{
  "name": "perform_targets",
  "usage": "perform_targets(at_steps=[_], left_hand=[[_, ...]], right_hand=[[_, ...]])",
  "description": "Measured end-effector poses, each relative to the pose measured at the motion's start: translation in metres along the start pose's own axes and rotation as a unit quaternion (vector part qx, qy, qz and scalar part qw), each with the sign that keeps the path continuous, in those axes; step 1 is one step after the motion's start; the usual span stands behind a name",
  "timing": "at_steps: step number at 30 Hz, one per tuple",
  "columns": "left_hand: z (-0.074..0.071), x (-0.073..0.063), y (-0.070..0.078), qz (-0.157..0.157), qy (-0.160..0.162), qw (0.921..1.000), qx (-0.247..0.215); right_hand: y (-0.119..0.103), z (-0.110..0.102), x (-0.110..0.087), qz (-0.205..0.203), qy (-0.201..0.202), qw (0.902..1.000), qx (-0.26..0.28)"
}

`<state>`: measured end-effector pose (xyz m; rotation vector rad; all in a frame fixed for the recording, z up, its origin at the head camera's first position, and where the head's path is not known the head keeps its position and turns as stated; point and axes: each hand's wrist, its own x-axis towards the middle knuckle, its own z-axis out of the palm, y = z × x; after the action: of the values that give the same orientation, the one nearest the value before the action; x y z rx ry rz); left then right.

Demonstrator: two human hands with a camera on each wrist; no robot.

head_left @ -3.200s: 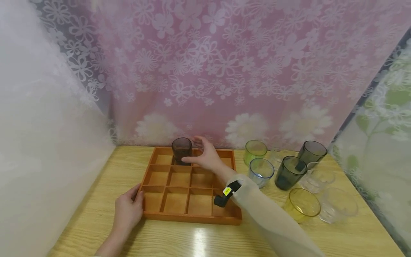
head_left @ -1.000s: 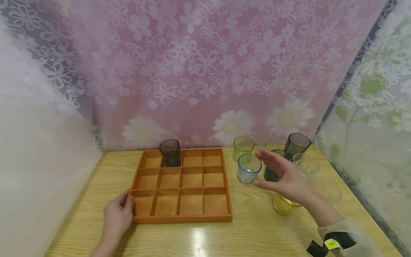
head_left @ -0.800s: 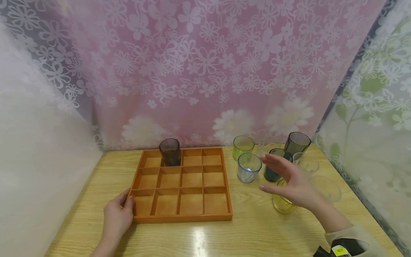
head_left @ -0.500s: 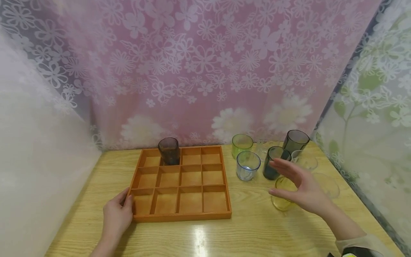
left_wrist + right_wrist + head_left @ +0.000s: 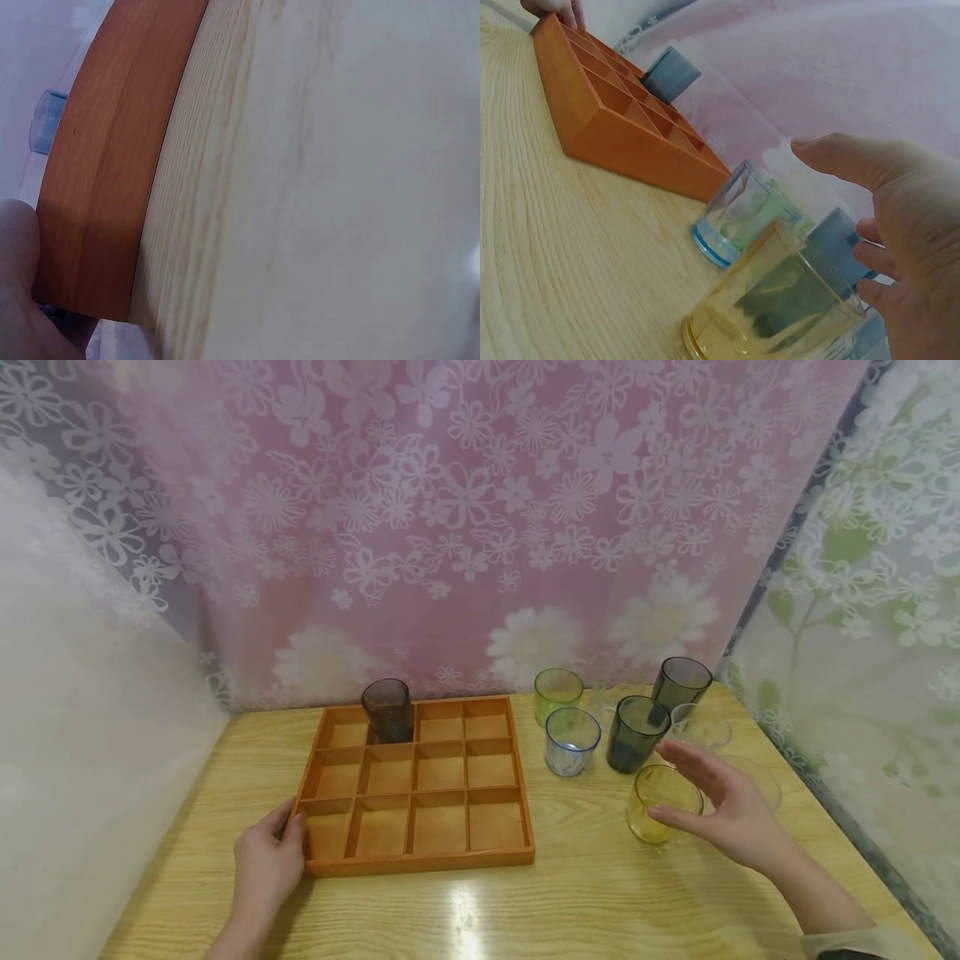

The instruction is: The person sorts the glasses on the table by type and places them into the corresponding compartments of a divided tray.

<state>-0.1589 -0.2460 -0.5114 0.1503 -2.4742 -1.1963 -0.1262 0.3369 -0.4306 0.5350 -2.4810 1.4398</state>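
A compartmented wooden tray (image 5: 420,862) lies on the table. My left hand (image 5: 266,860) grips its near left corner, thumb over the rim; the left wrist view shows the tray's side wall (image 5: 105,172) beside the palm. One dark glass (image 5: 388,714) stands in the back row, second compartment from the left. To the right, my right hand (image 5: 738,818) hovers at a yellow glass (image 5: 648,818), thumb and fingers spread apart, the thumb overlapping the glass in the head view. In the right wrist view, the yellow glass (image 5: 757,315) sits below the thumb, with nothing held.
Right of the tray are a green glass (image 5: 558,697), a blue-rimmed clear glass (image 5: 572,743) and two dark glasses, one nearer (image 5: 633,735) and one farther (image 5: 681,685). Several clear glasses stand among and behind them, partly hidden by my right hand. A flowered curtain (image 5: 450,527) borders the table's back.
My right hand has left the dark glass in the tray and swung right and nearer to the yellow glass, still spread. The left hand stays on the tray; the view has shifted slightly.
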Motion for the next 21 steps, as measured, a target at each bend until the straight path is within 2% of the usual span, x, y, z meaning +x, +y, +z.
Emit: perform_targets(at_steps=[10, 21], left_hand=[[-0.001, 0.0, 0.002, -0.01, -0.004, 0.9999, -0.002], [0.0, -0.001, 0.002, -0.008, -0.006, 0.9999, -0.003]], right_hand=[[0.01, -0.002, -0.008, 0.029, 0.009, 0.9995, -0.001], [0.029, 0.009, -0.017, 0.019, 0.022, 0.9988, 0.04]])
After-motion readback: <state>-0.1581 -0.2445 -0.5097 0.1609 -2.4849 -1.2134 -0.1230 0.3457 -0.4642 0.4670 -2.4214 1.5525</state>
